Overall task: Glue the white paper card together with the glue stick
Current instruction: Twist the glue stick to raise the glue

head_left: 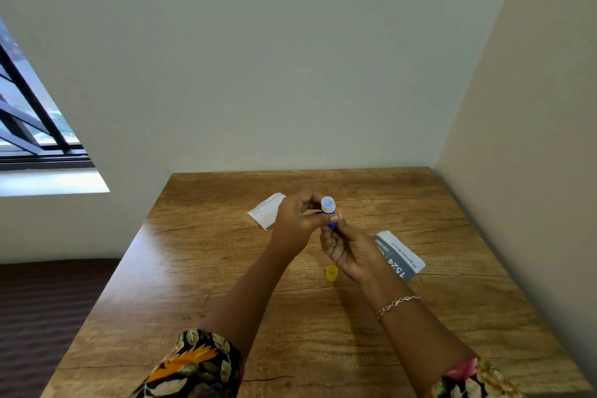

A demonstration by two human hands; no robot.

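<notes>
Both hands hold a blue glue stick [329, 207] upright above the middle of the wooden table [226, 284]. Its pale round top faces me. My left hand [297, 220] pinches the upper part with thumb and fingers. My right hand [350, 250] grips the blue lower part from below. The yellow cap [331, 273] stands on the table just under my right hand. A white paper card [265, 210] with small print lies flat behind my left hand, partly hidden by it.
A grey and white printed card [400, 257] lies to the right of my right hand. Walls close off the table's far and right sides. A window [29, 113] is at the left, with dark floor below the table's left edge.
</notes>
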